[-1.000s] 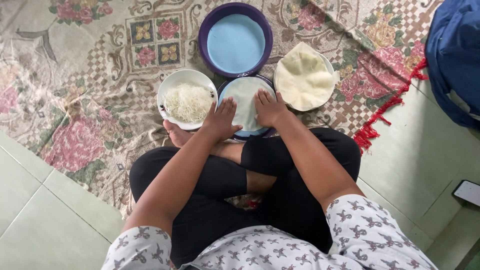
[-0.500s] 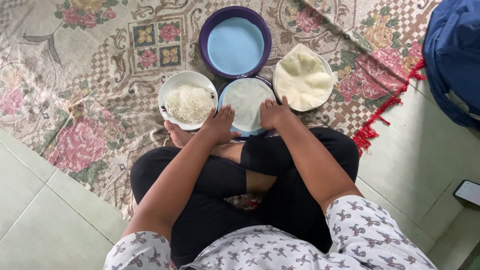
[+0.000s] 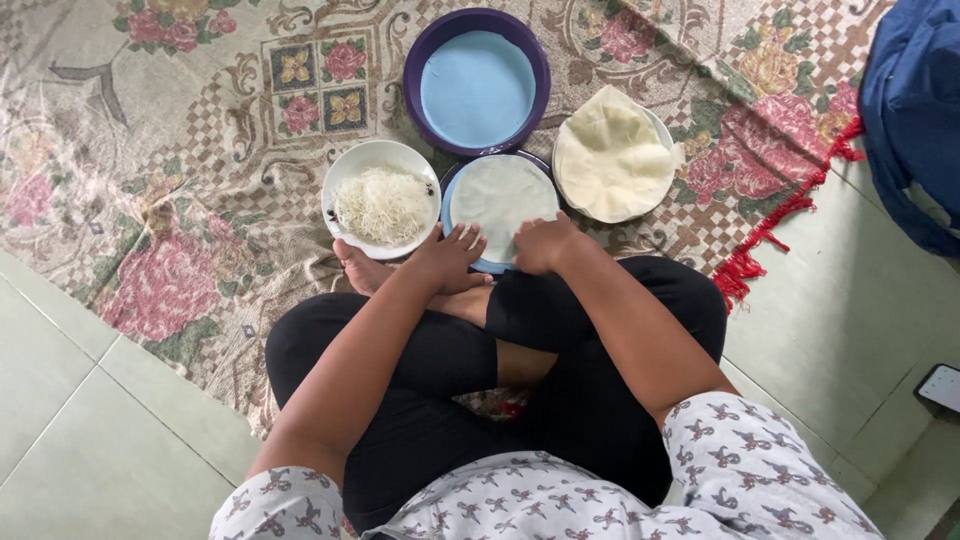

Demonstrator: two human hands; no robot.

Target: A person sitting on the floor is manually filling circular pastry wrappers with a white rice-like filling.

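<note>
1. At the centre of the frame, a thin pale wrapper sheet (image 3: 500, 195) lies flat on a blue plate (image 3: 487, 263), covering nearly all of it; only a blue rim shows at the near edge. The flat lay keeps the sheet spread and within reach of both hands.
2. The left hand (image 3: 447, 258) rests at the plate's near-left edge, fingers spread and fingertips touching the sheet's margin. It grips nothing; the fingers press lightly rather than pinch.
3. The right hand (image 3: 540, 243) sits at the near-right edge with fingers curled under. It touches the sheet's margin, but whether it pinches the edge cannot be told.
4. Left of the plate, touching it, a white bowl of shredded white filling (image 3: 382, 205) stands close to the left hand.
5. Right of the plate, a white plate stacked with pale wrappers (image 3: 612, 155) lies just beside it, the top one slightly crumpled.
6. In the upper centre, a purple basin holding pale blue liquid (image 3: 477, 85) stands just beyond the blue plate.
7. All four vessels cluster on a floral mat (image 3: 180, 150) before the person's crossed legs (image 3: 480, 380), so each sits near at hand.
8. At the upper right, a blue cloth bundle (image 3: 915, 110) lies well apart on the tiled floor (image 3: 60, 420).
</note>
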